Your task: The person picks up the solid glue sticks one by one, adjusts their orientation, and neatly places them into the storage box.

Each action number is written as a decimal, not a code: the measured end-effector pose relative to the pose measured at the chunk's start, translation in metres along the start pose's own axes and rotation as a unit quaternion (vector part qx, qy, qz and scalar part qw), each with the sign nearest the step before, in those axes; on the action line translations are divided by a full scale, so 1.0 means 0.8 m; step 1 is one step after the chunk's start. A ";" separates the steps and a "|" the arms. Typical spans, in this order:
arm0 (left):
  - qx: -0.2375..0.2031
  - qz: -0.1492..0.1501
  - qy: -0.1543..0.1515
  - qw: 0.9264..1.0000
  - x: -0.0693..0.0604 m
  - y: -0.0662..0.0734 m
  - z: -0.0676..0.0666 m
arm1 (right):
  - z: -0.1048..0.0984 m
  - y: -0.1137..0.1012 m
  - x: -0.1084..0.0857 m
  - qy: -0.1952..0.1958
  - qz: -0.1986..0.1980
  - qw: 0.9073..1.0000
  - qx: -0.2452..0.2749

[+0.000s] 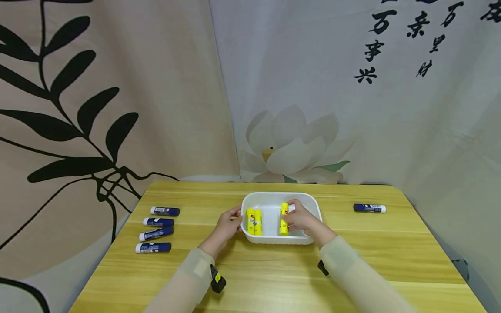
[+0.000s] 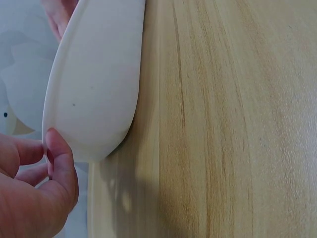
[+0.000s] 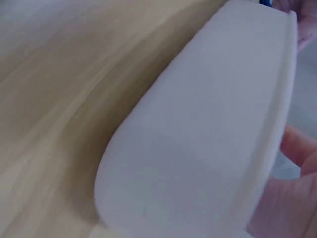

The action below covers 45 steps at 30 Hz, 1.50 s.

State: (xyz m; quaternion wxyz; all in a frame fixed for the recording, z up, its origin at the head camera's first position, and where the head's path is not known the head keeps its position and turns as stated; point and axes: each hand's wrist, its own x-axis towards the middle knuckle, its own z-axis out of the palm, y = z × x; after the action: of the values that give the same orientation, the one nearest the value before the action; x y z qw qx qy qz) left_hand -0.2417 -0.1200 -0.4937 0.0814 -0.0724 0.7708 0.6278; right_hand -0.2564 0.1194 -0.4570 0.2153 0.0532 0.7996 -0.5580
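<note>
A white plastic tray (image 1: pixel 274 240) stands on the table, its long side facing me. My left hand (image 1: pixel 228 224) pinches the tray's left rim between thumb and fingers; the left wrist view shows this hand (image 2: pixel 44 186) at the tray's end. Inside the tray at the left, two yellow glue sticks (image 1: pixel 250 221) lie side by side. Over the tray's right half, my right hand (image 1: pixel 301 218) grips another yellow glue stick (image 1: pixel 284 221). A small white part (image 1: pixel 291 208) shows beside those fingers; what it belongs to is unclear. The tray wall (image 3: pixel 188 129) hides that glue stick in the right wrist view.
Several dark blue glue sticks with white ends (image 1: pixel 156 234) lie in a column on the table's left side. One more blue glue stick (image 1: pixel 369 208) lies at the far right. A printed curtain (image 1: pixel 176 108) hangs behind the wooden table (image 1: pixel 270 278).
</note>
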 end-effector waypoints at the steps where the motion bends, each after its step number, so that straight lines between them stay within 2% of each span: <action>1: 0.000 -0.001 0.000 1.000 0.000 0.000 0.000 | 0.005 -0.001 0.002 0.001 0.004 1.000 -0.012; 6: 0.004 -0.002 0.002 1.000 -0.002 0.004 -0.002 | 0.030 -0.007 0.014 0.006 0.027 0.997 -0.068; 12: 0.004 -0.002 -0.002 1.000 -0.002 0.007 -0.004 | 0.052 -0.007 0.033 0.011 0.044 0.989 -0.138; 25: 0.004 0.006 -0.002 1.000 -0.002 0.005 -0.004 | 0.080 -0.007 0.046 0.033 0.023 0.985 -0.169; 31: 0.002 0.004 0.000 1.000 -0.002 0.005 -0.004 | 0.083 -0.008 0.044 0.040 0.012 0.983 -0.179; 39: 0.004 0.006 0.001 1.000 -0.002 0.003 -0.003 | 0.079 -0.012 0.041 0.023 0.027 0.981 -0.192; 45: 0.002 0.000 -0.003 1.000 0.001 0.001 -0.001 | 0.068 -0.006 0.039 0.019 0.003 0.981 -0.191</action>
State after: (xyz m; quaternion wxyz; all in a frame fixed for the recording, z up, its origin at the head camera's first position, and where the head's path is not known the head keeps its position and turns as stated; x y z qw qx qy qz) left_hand -0.2425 -0.1209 -0.4930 0.0842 -0.0701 0.7719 0.6262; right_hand -0.2708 0.0633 -0.4810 0.2080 0.0243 0.8951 -0.3936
